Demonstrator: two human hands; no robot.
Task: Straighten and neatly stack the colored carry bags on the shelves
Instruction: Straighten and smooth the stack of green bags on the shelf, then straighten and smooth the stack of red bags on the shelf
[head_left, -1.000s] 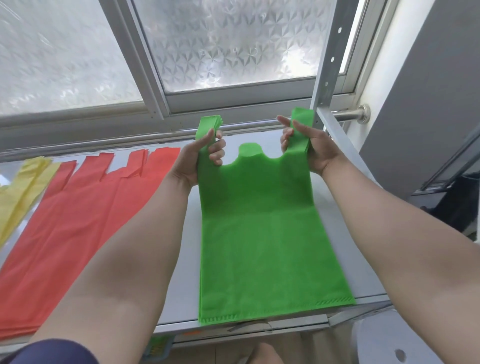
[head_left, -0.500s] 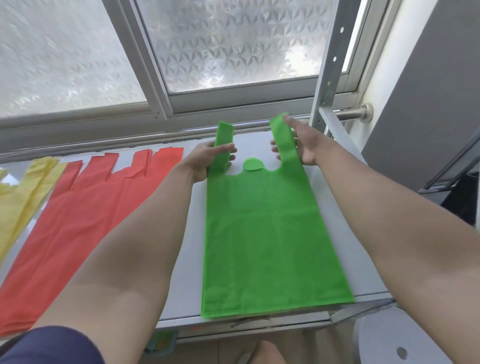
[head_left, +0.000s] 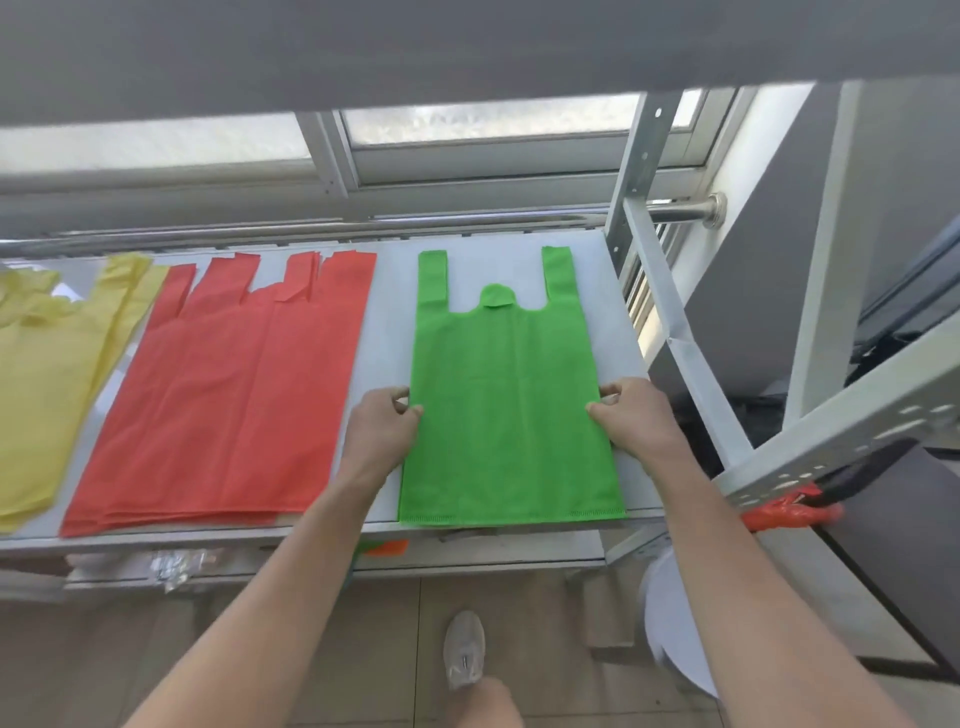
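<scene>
1. The green bags (head_left: 511, 415) lie flat at the 3 o'clock end of the shelf (head_left: 387, 332), edges aligned, handles toward 12 o'clock.
2. The red bags (head_left: 228, 405) lie mid-shelf, fanned unevenly, handles toward 12 o'clock.
3. The yellow bags (head_left: 47, 374) lie at 9 o'clock, skewed and partly cut off.

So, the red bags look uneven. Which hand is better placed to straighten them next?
Probably the left hand. It pinches the green bag's left edge, right beside the red stack. The right hand holds the far edge, so it would have to cross over the green bag.
</scene>
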